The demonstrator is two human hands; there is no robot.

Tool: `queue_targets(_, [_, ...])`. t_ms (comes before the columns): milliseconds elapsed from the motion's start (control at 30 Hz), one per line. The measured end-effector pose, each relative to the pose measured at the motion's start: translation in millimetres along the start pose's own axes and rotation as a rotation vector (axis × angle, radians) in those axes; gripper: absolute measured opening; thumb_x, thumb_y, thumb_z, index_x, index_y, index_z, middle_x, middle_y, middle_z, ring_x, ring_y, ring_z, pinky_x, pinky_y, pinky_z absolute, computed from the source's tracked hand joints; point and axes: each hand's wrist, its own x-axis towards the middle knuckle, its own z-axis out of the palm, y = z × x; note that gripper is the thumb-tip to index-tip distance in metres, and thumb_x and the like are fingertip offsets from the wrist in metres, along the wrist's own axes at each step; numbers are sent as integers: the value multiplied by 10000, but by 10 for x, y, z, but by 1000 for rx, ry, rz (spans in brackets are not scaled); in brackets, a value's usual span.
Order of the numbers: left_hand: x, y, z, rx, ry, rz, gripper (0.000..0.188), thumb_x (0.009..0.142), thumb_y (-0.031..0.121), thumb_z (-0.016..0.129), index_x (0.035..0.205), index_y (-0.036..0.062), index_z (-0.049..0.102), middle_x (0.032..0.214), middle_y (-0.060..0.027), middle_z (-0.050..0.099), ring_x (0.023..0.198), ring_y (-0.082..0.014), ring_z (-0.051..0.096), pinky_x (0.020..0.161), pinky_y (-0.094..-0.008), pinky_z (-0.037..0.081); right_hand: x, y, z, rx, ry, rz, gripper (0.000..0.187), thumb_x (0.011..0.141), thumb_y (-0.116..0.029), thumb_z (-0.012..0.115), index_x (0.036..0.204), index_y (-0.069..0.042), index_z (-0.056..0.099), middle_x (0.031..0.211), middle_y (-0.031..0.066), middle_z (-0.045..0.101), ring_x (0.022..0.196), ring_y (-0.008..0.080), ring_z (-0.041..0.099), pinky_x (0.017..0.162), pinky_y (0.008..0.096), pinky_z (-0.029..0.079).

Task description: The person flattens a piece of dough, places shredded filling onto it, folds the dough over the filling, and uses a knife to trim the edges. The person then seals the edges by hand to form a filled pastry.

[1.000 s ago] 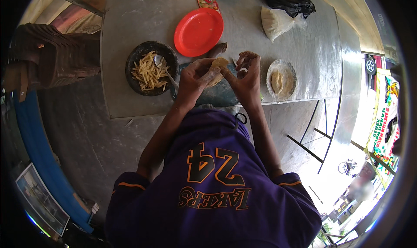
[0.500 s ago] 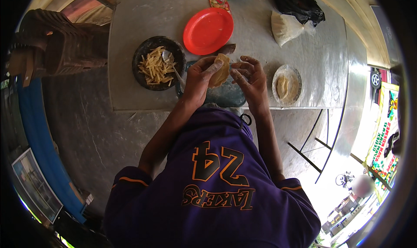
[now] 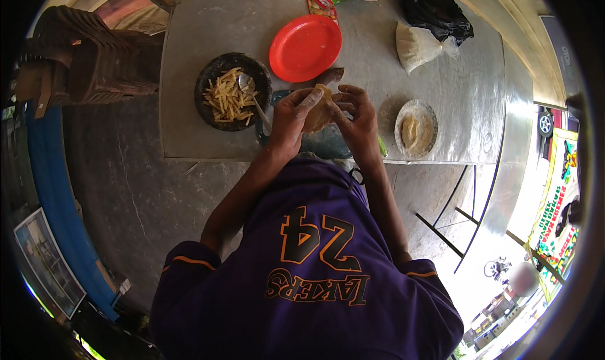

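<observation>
A thin, tan piece of dough [image 3: 320, 115] is held up between my two hands near the table's front edge. My left hand [image 3: 292, 121] pinches its left side, the thumb lying across its upper part. At the other side my right hand [image 3: 357, 121] has its fingertips closed on the dough's edge. Flour whitens the fingers of both hands. Below them lies a dark green board or tray [image 3: 334, 143], partly hidden by the hands. To the right, a round plate [image 3: 431, 123] dusted with flour carries a folded piece of dough [image 3: 409, 132].
A dark stone bowl [image 3: 211, 70] with pale cut strips [image 3: 228, 98] and a spoon [image 3: 260, 113] stands left. Beyond my hands is a red oval plate [image 3: 305, 48]. Packets [image 3: 324, 0], a bag of white powder [image 3: 417, 48] and a black plastic bag [image 3: 435, 10] lie farther back.
My right hand has moved left onto the dough, its fingertips now gripping the edge. The dough has turned slightly between my hands. A green object shows beside my right wrist.
</observation>
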Motion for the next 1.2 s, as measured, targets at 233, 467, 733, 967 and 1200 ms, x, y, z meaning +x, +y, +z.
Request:
queue_targets(233, [9, -4, -13, 18, -72, 59, 341, 957, 133, 669, 1257, -15, 605, 1154, -83, 679, 1005, -128, 660, 830, -284, 555, -97, -120, -2, -216, 168, -106, 402, 850, -82, 769, 1195, -12, 575, 1005, 82, 714, 926, 143, 688, 755, 283, 551])
queue_targets(467, [-25, 27, -2, 143, -80, 57, 359, 926, 96, 707, 1242, -38, 599, 1124, -101, 702, 965, -118, 681, 811, -252, 564, -92, -183, 92, -400, 255, -264, 372, 815, -57, 779, 1139, -17, 599, 924, 90, 737, 816, 163, 712, 678, 279, 552])
queue_targets(733, [-14, 51, -66, 152, -166, 41, 330, 926, 64, 696, 1230, -29, 606, 1084, -92, 714, 929, -105, 682, 790, -237, 560, -127, -208, 91, -346, 216, -142, 385, 784, -51, 796, 1085, -34, 556, 934, 75, 696, 829, 132, 663, 665, 269, 528])
queue_targets(967, [-12, 58, -105, 55, -217, 66, 291, 944, 99, 677, 1209, -12, 626, 1088, -64, 700, 940, -101, 671, 805, -243, 557, -54, -89, 15, -31, 127, -2, 522, 843, -102, 794, 1238, -32, 459, 1081, 87, 625, 973, 125, 587, 742, 256, 502])
queue_targets(1200, [35, 25, -142, -55, -91, -30, 272, 965, 135, 658, 1204, 9, 625, 1070, -50, 686, 925, -107, 672, 790, -258, 564, -85, -80, -65, 266, -34, 104, 458, 938, -167, 698, 1298, 17, 483, 1140, 112, 655, 1011, 143, 625, 786, 276, 523])
